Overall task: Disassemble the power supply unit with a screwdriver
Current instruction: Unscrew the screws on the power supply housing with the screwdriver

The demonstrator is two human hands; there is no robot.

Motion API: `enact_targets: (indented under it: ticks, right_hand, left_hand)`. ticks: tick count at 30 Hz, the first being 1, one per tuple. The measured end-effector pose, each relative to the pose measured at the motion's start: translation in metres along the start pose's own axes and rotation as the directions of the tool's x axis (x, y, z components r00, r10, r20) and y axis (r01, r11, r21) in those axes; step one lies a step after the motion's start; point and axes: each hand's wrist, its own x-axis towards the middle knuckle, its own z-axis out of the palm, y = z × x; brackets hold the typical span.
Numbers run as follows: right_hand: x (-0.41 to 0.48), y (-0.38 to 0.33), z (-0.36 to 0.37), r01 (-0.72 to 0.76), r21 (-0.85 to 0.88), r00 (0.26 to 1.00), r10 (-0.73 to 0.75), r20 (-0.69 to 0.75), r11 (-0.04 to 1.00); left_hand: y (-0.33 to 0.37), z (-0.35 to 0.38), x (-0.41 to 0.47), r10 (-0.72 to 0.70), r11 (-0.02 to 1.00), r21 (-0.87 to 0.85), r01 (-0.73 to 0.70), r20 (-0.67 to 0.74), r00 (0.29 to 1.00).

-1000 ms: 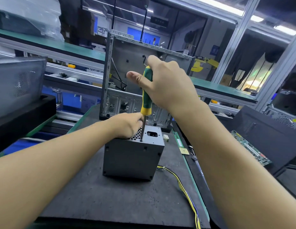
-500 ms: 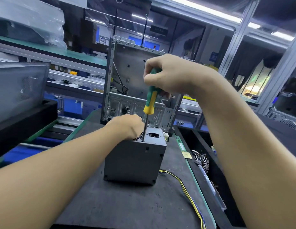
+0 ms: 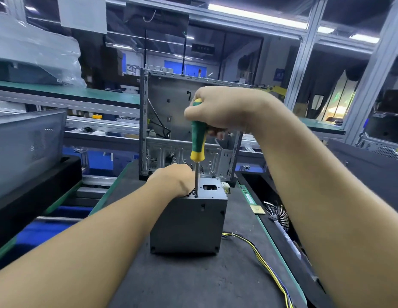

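Fingers (image 3: 216,133) of the right hand (image 3: 222,107) were curled tight round the green-and-yellow handle of the upright screwdriver (image 3: 198,141). Nearest lay a matte black mat (image 3: 193,283); on it stood the boxy, dark-grey metal power supply unit (image 3: 189,223), the thin steel shaft's tip on its top. The left hand (image 3: 173,178) rested on that perforated top, its fingers hidden, their state unclear. Behind stood a bare steel computer case (image 3: 171,103)
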Motion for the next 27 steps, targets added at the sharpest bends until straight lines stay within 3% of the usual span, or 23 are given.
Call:
enact_targets:
  ticks: [6,12,18,21,24,27]
  right_hand:
    - [0.005,-0.005,-0.005,-0.055,0.004,0.998,0.054,0.042,0.998]
    - [0.006,0.002,0.01,-0.061,-0.29,0.982,0.005,-0.19,0.955]
    - [0.0,-0.005,0.0,-0.052,0.057,0.999,0.052,-0.005,0.997]
    - [-0.003,-0.012,-0.011,-0.086,0.088,0.992,0.077,0.101,0.992]
    - [-0.001,-0.016,-0.011,-0.123,-0.156,0.988,0.135,0.069,0.98]
    - [0.001,-0.016,-0.003,-0.086,-0.486,0.996,0.066,-0.059,0.87]
  left_hand:
    - [0.0,-0.001,-0.001,0.001,1.0,-0.004,-0.001,-0.011,1.0]
    - [-0.002,0.0,0.003,-0.004,1.0,-0.005,0.004,0.003,1.0]
    - [-0.004,0.003,0.007,0.015,1.0,0.003,-0.015,-0.021,1.0]
    - [-0.005,0.004,0.007,0.015,1.0,0.017,-0.015,-0.028,0.999]
    - [-0.005,0.003,0.009,0.014,1.0,0.024,-0.014,-0.01,1.0]
    - [-0.004,0.002,0.01,0.018,0.999,0.029,-0.019,0.018,1.0]
